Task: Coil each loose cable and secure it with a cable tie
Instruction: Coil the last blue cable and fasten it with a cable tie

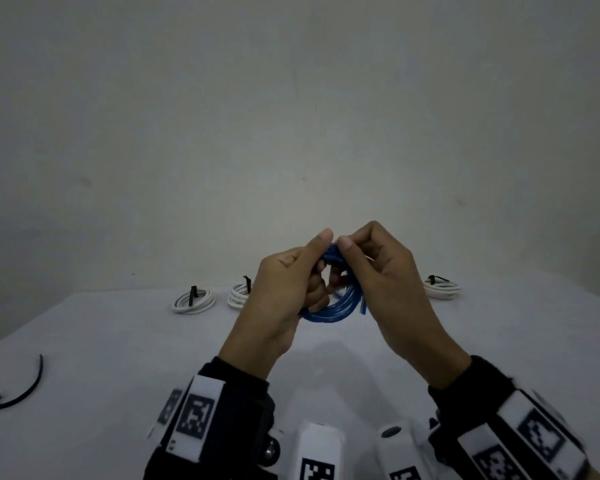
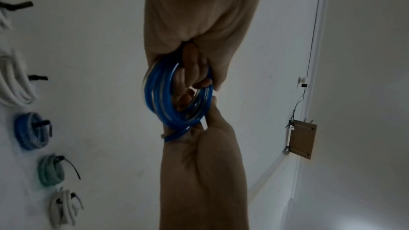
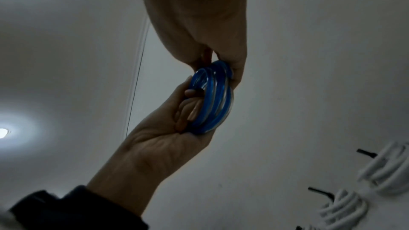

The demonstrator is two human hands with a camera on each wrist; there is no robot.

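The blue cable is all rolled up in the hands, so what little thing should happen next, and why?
Probably the right hand should let go and fetch the loose black cable tie lying on the table, while the left hand keeps gripping the blue cable. The coil looks finished, with its ends hanging free, but has no tie, unlike the white coils behind.

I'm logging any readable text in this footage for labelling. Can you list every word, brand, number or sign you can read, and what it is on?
No readable words, brands or numbers appear in any view.
Wrist-mounted tags: black-and-white square code patterns only, no letters or digits.
Blue cable, white coiled cables and loose cable tie: no print visible.
Small board on the wall: blank as far as can be seen.
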